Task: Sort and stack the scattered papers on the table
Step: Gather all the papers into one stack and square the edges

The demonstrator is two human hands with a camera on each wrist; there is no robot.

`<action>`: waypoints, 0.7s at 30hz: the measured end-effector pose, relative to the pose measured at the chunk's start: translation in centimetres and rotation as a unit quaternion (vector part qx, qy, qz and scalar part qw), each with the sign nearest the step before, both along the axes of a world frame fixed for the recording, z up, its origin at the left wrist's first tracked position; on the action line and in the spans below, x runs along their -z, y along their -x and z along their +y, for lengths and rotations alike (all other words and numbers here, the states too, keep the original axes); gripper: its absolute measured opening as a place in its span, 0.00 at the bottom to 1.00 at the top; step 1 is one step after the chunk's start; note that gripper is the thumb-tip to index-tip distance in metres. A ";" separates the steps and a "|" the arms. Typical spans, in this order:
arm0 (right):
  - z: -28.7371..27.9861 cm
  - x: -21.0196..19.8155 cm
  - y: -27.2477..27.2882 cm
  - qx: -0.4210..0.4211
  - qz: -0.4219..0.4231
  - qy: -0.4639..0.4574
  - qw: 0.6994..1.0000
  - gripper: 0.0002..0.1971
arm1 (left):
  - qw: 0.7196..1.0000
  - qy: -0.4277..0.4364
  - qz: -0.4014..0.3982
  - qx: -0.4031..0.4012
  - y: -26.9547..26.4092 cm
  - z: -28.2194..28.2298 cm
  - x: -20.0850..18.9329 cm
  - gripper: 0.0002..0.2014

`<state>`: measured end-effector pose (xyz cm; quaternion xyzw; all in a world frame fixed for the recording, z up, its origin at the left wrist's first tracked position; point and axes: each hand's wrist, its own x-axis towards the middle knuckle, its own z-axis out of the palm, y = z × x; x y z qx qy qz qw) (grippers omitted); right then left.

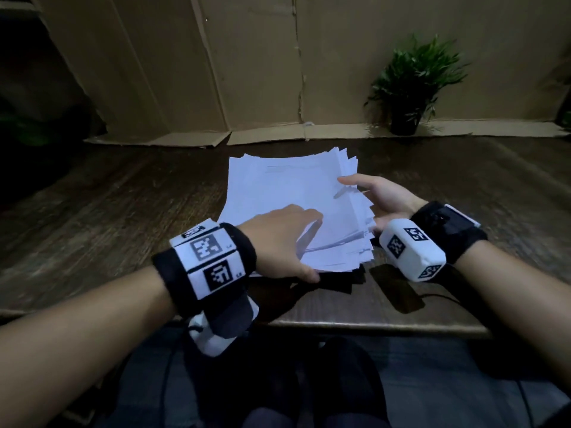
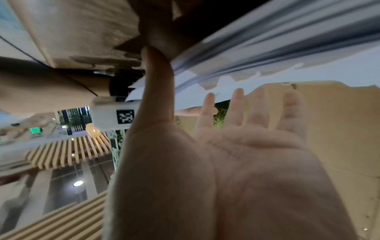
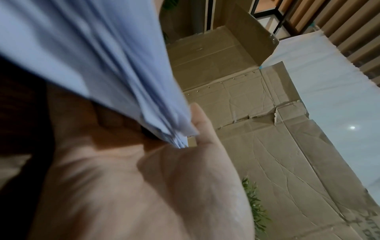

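A thick, uneven stack of white papers (image 1: 287, 193) is tilted over the dark wooden table (image 1: 123, 211), its sheets fanned out along the right edge. My right hand (image 1: 367, 196) grips that right edge, thumb on top and fingers hidden underneath; the right wrist view shows the papers (image 3: 92, 56) pinched against my thumb (image 3: 203, 129). My left hand (image 1: 284, 239) lies at the stack's near left corner with fingers straight. In the left wrist view the left hand (image 2: 246, 146) is flat, with only its thumb (image 2: 158, 84) touching the papers (image 2: 267, 48).
A flattened cardboard sheet (image 1: 247, 72) stands as a wall along the table's far side. A small potted plant (image 1: 408, 88) sits at the back right. A dark flat patch (image 1: 395, 288) and a thin cable lie near the table's front edge.
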<state>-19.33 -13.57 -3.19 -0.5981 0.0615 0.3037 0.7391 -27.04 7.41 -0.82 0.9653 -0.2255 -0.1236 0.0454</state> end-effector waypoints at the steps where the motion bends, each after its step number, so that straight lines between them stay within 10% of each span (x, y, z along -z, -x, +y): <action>1: -0.1 0.0 -0.1 0.004 -0.008 -0.002 1.000 0.20 | 1.000 0.002 -0.010 0.008 -0.1 -0.5 0.0 0.45; 15: -0.6 0.4 -0.6 -0.141 0.021 0.088 0.986 0.34 | 0.998 0.039 0.019 -0.038 -0.7 -1.6 0.4 0.47; 21: -0.4 0.4 -0.3 -0.054 0.018 -0.014 0.998 0.23 | 0.999 0.021 0.041 -0.025 -1.0 -2.1 -0.2 0.45</action>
